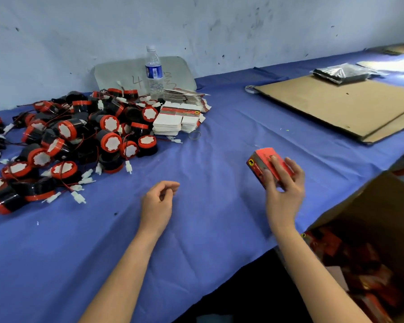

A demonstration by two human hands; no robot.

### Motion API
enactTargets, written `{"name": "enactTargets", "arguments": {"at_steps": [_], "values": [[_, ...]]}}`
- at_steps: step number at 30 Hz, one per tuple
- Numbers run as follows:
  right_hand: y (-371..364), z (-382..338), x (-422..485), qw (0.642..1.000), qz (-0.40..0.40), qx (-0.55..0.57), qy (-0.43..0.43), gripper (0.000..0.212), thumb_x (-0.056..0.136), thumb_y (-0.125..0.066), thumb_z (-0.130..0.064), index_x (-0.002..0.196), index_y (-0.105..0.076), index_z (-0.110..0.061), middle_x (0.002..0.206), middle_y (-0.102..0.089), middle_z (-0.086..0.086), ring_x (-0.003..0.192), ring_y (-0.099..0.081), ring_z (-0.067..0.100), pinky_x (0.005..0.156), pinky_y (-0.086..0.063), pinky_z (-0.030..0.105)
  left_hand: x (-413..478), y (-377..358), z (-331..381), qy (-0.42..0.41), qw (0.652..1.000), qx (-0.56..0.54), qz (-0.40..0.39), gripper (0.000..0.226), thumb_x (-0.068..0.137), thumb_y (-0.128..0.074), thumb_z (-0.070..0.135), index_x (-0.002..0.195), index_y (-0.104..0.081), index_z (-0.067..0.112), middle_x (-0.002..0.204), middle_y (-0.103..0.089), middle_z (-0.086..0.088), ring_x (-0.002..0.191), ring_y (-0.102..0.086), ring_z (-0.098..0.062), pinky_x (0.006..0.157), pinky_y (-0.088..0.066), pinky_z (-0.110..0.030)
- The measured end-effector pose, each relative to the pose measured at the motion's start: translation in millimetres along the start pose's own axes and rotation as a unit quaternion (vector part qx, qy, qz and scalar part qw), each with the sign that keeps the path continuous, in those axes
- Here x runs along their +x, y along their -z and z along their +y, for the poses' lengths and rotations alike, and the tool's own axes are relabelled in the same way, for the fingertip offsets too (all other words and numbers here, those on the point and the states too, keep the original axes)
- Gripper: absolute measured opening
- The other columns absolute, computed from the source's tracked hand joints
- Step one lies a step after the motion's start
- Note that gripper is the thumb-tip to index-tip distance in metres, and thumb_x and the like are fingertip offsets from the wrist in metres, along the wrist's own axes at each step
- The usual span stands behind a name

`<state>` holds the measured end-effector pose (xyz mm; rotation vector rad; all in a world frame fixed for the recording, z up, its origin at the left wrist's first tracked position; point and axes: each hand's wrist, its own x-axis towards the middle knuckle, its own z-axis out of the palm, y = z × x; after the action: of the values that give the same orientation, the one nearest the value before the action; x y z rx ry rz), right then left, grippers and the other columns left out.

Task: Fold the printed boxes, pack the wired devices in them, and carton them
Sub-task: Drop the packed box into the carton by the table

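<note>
My right hand (283, 183) grips a folded red printed box (265, 160) just above the blue tablecloth, at the right of centre. My left hand (159, 199) hovers over the cloth near the middle, fingers loosely curled with nothing in them. A big pile of black and red wired devices (63, 141) with white plugs covers the left of the table. Stacks of flat printed boxes (177, 118) lie behind the pile's right end. An open brown carton (369, 206) stands at the lower right beside the table, with several red boxes (336, 250) inside.
A water bottle (154, 71) stands at the back by the wall in front of a grey panel (124, 74). Flat cardboard sheets (345, 106) lie at the far right, with a dark plastic bag (341, 73) beyond them. A rubber band (194, 135) lies near the flat boxes.
</note>
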<state>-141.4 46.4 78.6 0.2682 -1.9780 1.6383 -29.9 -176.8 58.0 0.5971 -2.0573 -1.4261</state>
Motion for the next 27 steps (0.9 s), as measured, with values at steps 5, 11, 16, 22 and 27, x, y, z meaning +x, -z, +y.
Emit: {"name": "enactTargets", "arguments": {"at_steps": [5,11,16,22,27], "values": [[49,26,26,0.985,0.116,-0.123,-0.020,0.032,0.088,-0.067,-0.010,0.120,-0.067,-0.008,0.135,-0.052,0.017,0.122,-0.047,0.033,0.104,-0.032,0.026,0,-4,-5,-0.024,0.999,0.027,-0.026,0.039,0.093,-0.048,-0.004,0.084,-0.067,0.029,0.091,-0.069,0.015,0.087,-0.063,0.007,0.075,-0.045,-0.004],[93,53,33,0.937,0.248,-0.223,-0.104,0.040,0.096,-0.055,-0.017,0.133,-0.056,-0.003,0.148,-0.038,0.016,0.132,-0.032,0.042,0.110,-0.025,0.036,-3,-6,-2,-0.025,0.999,0.023,-0.033,0.036,0.094,-0.049,-0.001,0.084,-0.068,0.029,0.091,-0.069,0.017,0.086,-0.062,0.008,0.072,-0.044,-0.001],[81,47,23,0.910,0.248,-0.304,-0.132,0.051,0.092,-0.055,-0.023,0.142,-0.048,-0.017,0.160,-0.013,0.012,0.147,-0.004,0.029,0.112,-0.009,0.058,-4,-12,1,-0.024,0.999,0.005,-0.042,0.038,0.092,-0.050,-0.005,0.082,-0.068,0.026,0.088,-0.070,0.015,0.085,-0.065,0.000,0.072,-0.046,-0.004],[-21,7,41,0.978,0.055,0.025,-0.201,0.043,0.095,-0.057,-0.017,0.137,-0.050,-0.013,0.144,-0.041,0.009,0.124,-0.050,0.020,0.104,-0.039,0.031,-3,-6,1,-0.016,0.994,-0.097,-0.046,0.041,0.091,-0.047,-0.009,0.080,-0.070,0.022,0.079,-0.072,0.010,0.073,-0.065,-0.003,0.071,-0.050,-0.012],[-142,-35,74,0.782,-0.170,0.271,-0.534,0.058,0.089,-0.067,-0.037,0.137,-0.044,-0.013,0.144,-0.043,0.017,0.123,-0.054,0.035,0.107,-0.043,0.036,5,2,4,0.056,0.956,-0.286,-0.022,0.041,0.097,-0.041,-0.003,0.078,-0.073,0.016,0.078,-0.072,-0.001,0.075,-0.066,-0.011,0.070,-0.053,-0.018]]}}
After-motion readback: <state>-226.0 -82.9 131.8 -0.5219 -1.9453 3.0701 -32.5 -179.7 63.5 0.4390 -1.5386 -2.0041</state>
